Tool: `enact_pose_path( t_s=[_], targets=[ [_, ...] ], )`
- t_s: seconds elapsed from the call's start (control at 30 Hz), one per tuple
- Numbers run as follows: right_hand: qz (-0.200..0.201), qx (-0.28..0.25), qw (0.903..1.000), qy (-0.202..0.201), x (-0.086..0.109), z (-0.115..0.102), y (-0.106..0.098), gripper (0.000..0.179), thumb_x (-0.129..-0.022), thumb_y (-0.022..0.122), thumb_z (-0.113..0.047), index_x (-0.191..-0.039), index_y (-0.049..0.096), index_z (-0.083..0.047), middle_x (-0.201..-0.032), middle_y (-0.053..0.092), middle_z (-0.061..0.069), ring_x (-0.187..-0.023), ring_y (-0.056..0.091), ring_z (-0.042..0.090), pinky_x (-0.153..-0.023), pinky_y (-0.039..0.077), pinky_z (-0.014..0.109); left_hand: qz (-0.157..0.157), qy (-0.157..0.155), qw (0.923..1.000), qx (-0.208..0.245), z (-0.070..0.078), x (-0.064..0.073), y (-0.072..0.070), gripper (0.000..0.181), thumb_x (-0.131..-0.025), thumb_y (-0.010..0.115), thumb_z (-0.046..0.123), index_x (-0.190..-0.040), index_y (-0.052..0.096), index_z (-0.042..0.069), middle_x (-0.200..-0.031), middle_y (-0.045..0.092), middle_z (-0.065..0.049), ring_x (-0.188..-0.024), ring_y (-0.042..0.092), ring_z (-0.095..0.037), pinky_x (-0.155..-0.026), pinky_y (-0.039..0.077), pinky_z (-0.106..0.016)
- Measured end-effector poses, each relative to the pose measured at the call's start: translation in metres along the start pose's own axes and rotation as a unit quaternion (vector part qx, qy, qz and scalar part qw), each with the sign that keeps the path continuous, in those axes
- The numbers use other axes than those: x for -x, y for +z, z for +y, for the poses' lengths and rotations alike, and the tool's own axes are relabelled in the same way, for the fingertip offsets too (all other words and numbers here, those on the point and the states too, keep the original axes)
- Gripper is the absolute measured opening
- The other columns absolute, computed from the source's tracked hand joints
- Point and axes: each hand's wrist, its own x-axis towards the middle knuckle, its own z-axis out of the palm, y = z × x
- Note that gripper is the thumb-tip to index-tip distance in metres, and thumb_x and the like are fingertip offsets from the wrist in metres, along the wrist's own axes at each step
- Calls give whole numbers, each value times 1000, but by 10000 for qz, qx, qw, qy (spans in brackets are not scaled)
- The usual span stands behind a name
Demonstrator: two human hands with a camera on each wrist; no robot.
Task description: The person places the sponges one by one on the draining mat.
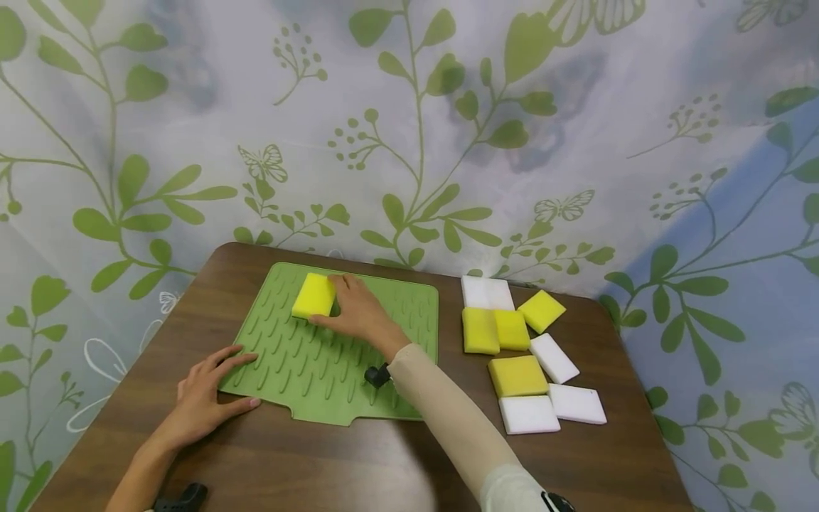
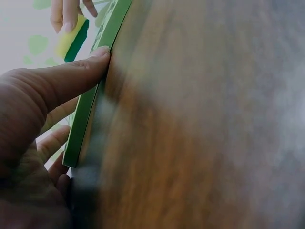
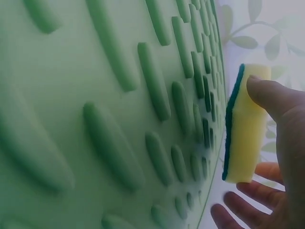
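A yellow sponge [image 1: 314, 295] with a dark green scouring layer is pinched between the thumb and fingers of my right hand [image 1: 360, 313]. It is over the upper left part of a green ridged mat [image 1: 358, 404]. In the right wrist view the sponge [image 3: 249, 129] has its green side facing the mat, and the thumb presses its edge. My left hand [image 1: 203, 398] rests at the mat's lower left corner with fingers spread. In the left wrist view the thumb of this hand [image 2: 33, 100] touches the mat's edge [image 2: 86, 114].
On the brown wooden table [image 1: 307, 469], right of the mat, lie several yellow sponges [image 1: 518, 375] and white sponge blocks [image 1: 528, 414]. Another white piece [image 1: 488, 292] is near the back edge. A leaf-patterned curtain [image 1: 409, 142] stands behind the table.
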Motion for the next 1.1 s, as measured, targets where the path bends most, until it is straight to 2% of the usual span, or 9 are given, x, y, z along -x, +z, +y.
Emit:
enact_pose_path(
  t_s=[0.13, 0.23, 0.67, 1.1],
  targets=[
    [124, 458, 9988, -108, -9, -7, 6, 97, -97, 61, -77, -169, 32, -19, -169, 42, 9, -156, 43, 30, -125, 44, 49, 60, -22, 10000, -14, 0, 3, 1, 77, -81, 95, 28, -149, 61, 16, -164, 42, -26, -139, 31, -65, -91, 23, -74],
    [143, 603, 9980, -116, -15, -13, 9, 97, -97, 60, -78, -169, 33, -19, -168, 43, 8, -157, 42, 30, -126, 42, 49, 98, -8, 10000, -12, 1, 4, 2, 76, -81, 96, 28, -149, 62, 16, -163, 43, -26, -138, 32, -65, -91, 24, -74],
    [105, 580, 9983, -22, -37, -23, 18, 96, -97, 57, -79, -169, 31, -20, -169, 40, 7, -157, 40, 29, -128, 41, 45, 96, 79, 9999, -45, 2, 1, 3, 76, -82, 95, 28, -149, 61, 16, -164, 42, -26, -139, 32, -65, -93, 22, -76],
    [267, 556, 9978, 255, -60, -36, 29, 98, -96, 57, -80, -169, 30, -20, -165, 44, 6, -150, 45, 26, -122, 46, 41, 5, -71, 10000, 46, 2, 2, 3, 75, -84, 94, 29, -151, 60, 18, -167, 39, -25, -142, 28, -64, -95, 21, -75]
  ],
)
